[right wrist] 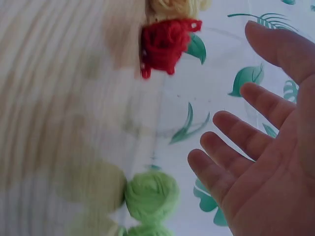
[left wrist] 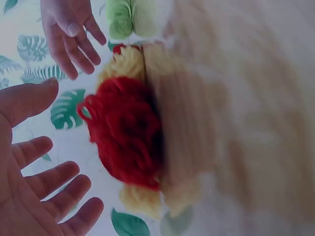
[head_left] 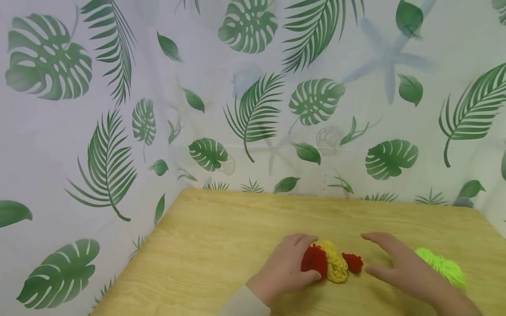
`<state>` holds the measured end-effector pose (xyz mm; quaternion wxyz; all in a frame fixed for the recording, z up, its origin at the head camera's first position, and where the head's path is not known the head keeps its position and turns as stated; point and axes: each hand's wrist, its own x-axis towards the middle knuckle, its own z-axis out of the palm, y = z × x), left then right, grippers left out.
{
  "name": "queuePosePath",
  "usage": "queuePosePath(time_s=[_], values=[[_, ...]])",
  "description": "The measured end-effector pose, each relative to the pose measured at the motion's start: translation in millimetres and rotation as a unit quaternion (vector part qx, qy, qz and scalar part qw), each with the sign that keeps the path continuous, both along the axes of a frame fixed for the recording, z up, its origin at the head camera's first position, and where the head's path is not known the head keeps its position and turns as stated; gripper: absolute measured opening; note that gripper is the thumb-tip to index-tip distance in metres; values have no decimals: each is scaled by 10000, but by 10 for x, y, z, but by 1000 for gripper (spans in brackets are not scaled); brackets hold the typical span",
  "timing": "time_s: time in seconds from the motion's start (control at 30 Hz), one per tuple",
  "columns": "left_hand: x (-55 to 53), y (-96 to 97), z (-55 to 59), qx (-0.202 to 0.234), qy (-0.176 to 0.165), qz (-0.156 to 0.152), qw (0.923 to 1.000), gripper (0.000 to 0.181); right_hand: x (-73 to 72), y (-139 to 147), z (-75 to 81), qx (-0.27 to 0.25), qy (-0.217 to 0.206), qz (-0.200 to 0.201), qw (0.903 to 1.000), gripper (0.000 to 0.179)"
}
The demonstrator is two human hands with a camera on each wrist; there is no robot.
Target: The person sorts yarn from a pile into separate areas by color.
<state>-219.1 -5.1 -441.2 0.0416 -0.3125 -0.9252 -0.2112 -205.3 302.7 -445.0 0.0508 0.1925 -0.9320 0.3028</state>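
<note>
A bundle of red yarn (head_left: pixel 315 263) lies on the table against a twisted yellow skein of yarn (head_left: pixel 337 264). On the yellow skein's other side, a smaller red piece of yarn (head_left: pixel 353 263) shows. My left hand (head_left: pixel 281 268) is at the left of the larger red bundle. In the left wrist view its fingers (left wrist: pixel 59 177) are spread and stand apart from the yarn. My right hand (head_left: pixel 413 272) hovers right of the small red piece, thumb and fingers apart, holding nothing. Beyond it rests a neon green skein of yarn (head_left: pixel 444 267), partly hidden by that hand.
The wood-patterned table (head_left: pixel 213 237) reaches back to a white curtain (head_left: pixel 189 39) printed with green leaves. Another stretch of this curtain runs along the table's left side. The table's left edge slants toward me.
</note>
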Motion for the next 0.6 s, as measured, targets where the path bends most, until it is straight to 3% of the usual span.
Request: queuePosePath(time_s=[0.13,0.3,0.6], values=[[-10,-106,-65,189,-240,94,9995,69,-35,-93,-51,-52,44,121,9999,70],[-33,-148,-102,292,-578,142,9978,67,-73,-178,-103,-147,-431,235,9987,73],[-85,-112,-76,80,-1132,-235,9933,67,-159,-214,-156,-66,-1264,112,9919,74]])
